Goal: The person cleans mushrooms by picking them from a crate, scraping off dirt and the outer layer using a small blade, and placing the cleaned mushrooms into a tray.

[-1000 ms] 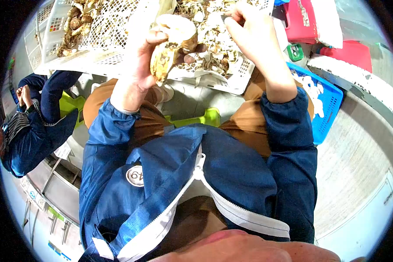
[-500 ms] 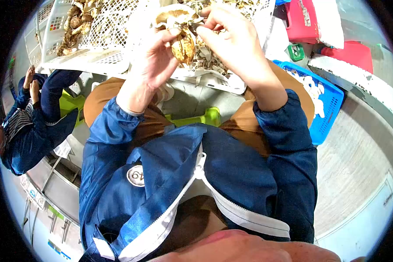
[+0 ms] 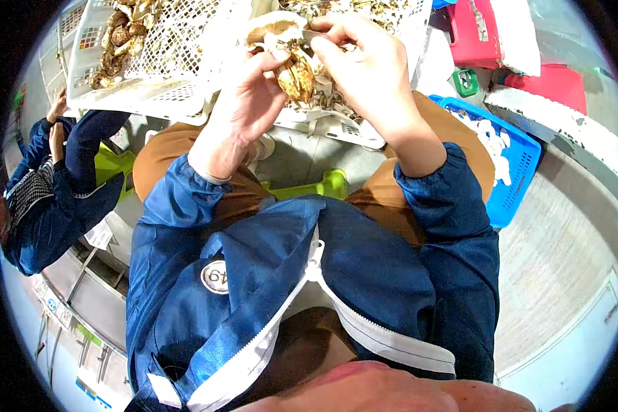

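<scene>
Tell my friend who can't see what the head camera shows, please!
The left hand grips a big mushroom, and the right hand is at its side. Below is a white crate of scraps, with a blue basket to the right and another person at far left.

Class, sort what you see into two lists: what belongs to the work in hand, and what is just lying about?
In the work:
Left hand, holding a large mushroom
Right hand, close beside it
White crate of scraps

Apparently lying about:
Small green container
Red tub
Blue basket of pale pieces, purpose unclear
</scene>
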Action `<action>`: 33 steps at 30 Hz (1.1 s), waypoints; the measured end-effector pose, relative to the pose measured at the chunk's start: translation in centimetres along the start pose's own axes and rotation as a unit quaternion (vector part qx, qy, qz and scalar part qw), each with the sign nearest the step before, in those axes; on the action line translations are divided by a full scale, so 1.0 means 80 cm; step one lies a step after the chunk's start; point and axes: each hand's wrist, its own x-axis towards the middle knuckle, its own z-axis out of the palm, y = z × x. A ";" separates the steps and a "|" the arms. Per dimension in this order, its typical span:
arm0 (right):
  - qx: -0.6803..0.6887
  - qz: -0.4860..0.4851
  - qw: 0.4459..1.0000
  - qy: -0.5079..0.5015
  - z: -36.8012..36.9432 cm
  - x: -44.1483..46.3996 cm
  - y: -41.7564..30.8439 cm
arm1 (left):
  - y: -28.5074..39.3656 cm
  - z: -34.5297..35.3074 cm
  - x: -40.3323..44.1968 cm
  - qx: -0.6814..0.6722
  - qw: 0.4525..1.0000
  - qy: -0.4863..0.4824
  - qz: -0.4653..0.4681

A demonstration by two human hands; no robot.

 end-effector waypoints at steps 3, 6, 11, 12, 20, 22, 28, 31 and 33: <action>0.048 0.030 0.998 -0.005 -0.004 0.000 -0.004 | 0.003 0.005 0.000 0.035 0.999 0.001 0.005; 0.076 0.075 0.994 -0.031 -0.005 0.003 0.000 | 0.009 0.012 0.002 -0.023 0.999 -0.044 -0.004; 0.115 0.214 0.967 -0.072 -0.041 0.030 -0.030 | 0.021 0.029 0.003 -0.010 0.996 -0.089 -0.018; 0.077 0.219 0.971 -0.067 -0.046 0.031 -0.031 | 0.028 0.024 0.003 -0.002 0.994 -0.100 -0.052; -0.122 -0.045 0.991 -0.014 -0.041 0.021 -0.021 | 0.022 0.008 0.004 -0.142 0.985 -0.053 -0.080; -0.122 -0.043 0.991 -0.046 -0.043 0.022 -0.032 | 0.020 0.005 0.005 -0.112 0.991 -0.053 -0.051; 0.024 -0.028 0.994 -0.105 -0.034 0.016 -0.035 | 0.015 0.000 0.013 -0.077 0.993 -0.075 -0.037; 0.000 -0.064 0.994 -0.093 -0.031 0.020 -0.013 | 0.008 0.002 0.007 -0.018 0.999 -0.046 -0.011; -0.012 -0.112 0.992 -0.063 -0.029 0.019 -0.011 | 0.005 0.025 0.005 0.041 0.997 -0.047 0.038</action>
